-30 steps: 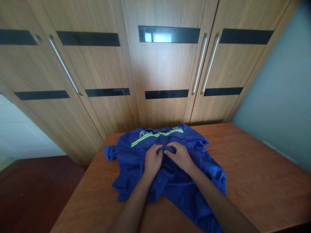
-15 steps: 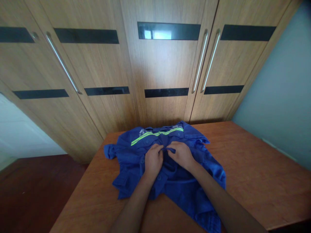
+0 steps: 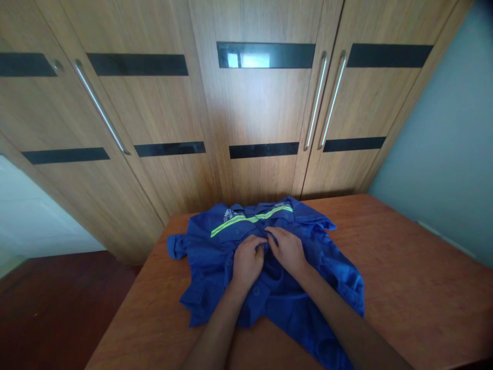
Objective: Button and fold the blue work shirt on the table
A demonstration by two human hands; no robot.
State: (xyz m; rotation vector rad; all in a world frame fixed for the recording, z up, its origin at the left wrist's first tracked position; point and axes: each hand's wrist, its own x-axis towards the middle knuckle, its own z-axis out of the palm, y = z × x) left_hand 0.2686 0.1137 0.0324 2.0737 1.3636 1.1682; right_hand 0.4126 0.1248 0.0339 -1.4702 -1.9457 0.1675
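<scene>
A blue work shirt (image 3: 323,272) with a yellow-green reflective stripe lies rumpled on a wooden table (image 3: 416,288). Both of my hands rest on its middle, close together. My left hand (image 3: 246,259) pinches the shirt's front edge with curled fingers. My right hand (image 3: 287,249) grips the opposite front edge, its fingertips meeting the left hand's. Buttons show on the cloth just below my left hand.
A wall of wooden wardrobe doors (image 3: 254,113) with long metal handles stands right behind the table. A grey wall (image 3: 454,154) runs along the right side. Dark red floor (image 3: 57,303) lies to the left of the table.
My hands have stayed on the shirt front, with the fingers drawing closer together. The view has shifted slightly.
</scene>
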